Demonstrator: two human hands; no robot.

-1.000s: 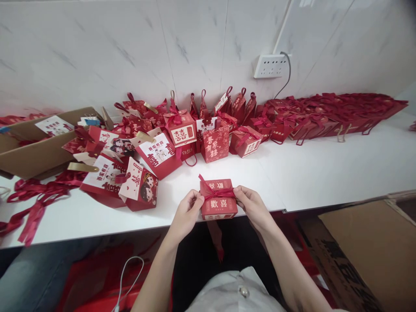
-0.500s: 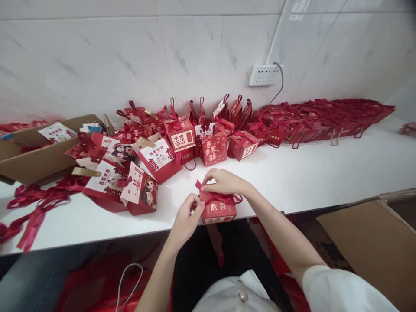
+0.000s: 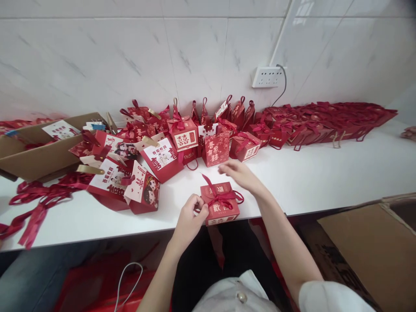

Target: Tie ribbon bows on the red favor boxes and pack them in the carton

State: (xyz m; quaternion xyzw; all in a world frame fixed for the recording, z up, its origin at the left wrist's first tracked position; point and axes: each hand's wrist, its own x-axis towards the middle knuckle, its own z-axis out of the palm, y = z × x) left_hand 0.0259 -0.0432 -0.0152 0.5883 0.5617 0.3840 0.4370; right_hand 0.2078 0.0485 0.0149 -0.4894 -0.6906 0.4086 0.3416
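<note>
gift-packing workroom, white counter point(image 3: 325, 173), piled red favour boxes point(image 3: 182, 134), cardboard carton point(image 3: 42, 158)

I've got a white counter point(image 3: 325, 173) against tiled wall, socket point(image 3: 267, 76) up on it. Red gift boxes point(image 3: 185, 136) crowd the back, flat red bags point(image 3: 331, 117) fan rightward, loose ribbons point(image 3: 35, 203) trail left below an open cardboard box point(image 3: 39, 158).

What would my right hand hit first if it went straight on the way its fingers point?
Probably the upright red box with gold characters, just beyond the right hand; depth is hard to judge.
</note>
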